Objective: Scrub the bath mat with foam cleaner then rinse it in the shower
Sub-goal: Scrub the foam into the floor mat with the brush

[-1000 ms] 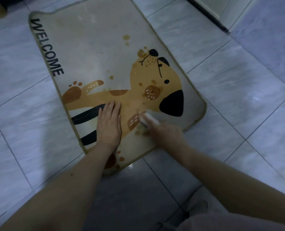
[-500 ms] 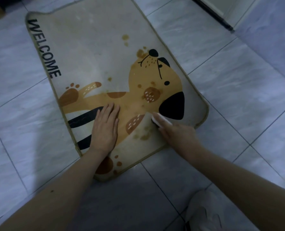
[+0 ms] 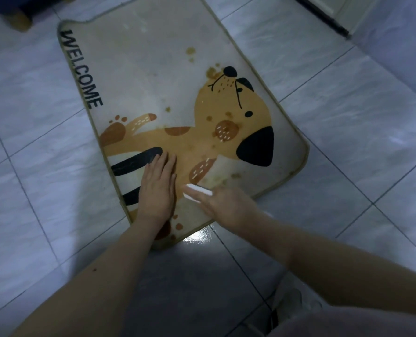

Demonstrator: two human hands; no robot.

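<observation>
— What have you got in front of you?

— One bath mat (image 3: 158, 76), lying flat on the tiled floor (image 3: 347, 122), turned at a slant to the tile lines. It carries a cartoon dog print and the word WELCOME along its left edge. I count several small brown stains scattered over it, most of them around the dog's head and near the closer edge.

— And the hands?

— Two, both on the mat's near end. My left hand (image 3: 157, 188) lies palm down with the fingers straight and pressed together, flat on the mat beside the two black stripes. My right hand (image 3: 222, 200) is just beside it, close to the near edge, fingers wrapped over one small white object (image 3: 197, 190).

— A brush?

— It may be a scrub brush or a sponge block; only a white end shows past the fingers, and it is blurred, so I cannot tell which. It is touching the mat.

— Anything else around?

— One pale shoe (image 3: 287, 302) at the bottom of the view, and one dark door threshold strip (image 3: 323, 17) at the top right.
</observation>
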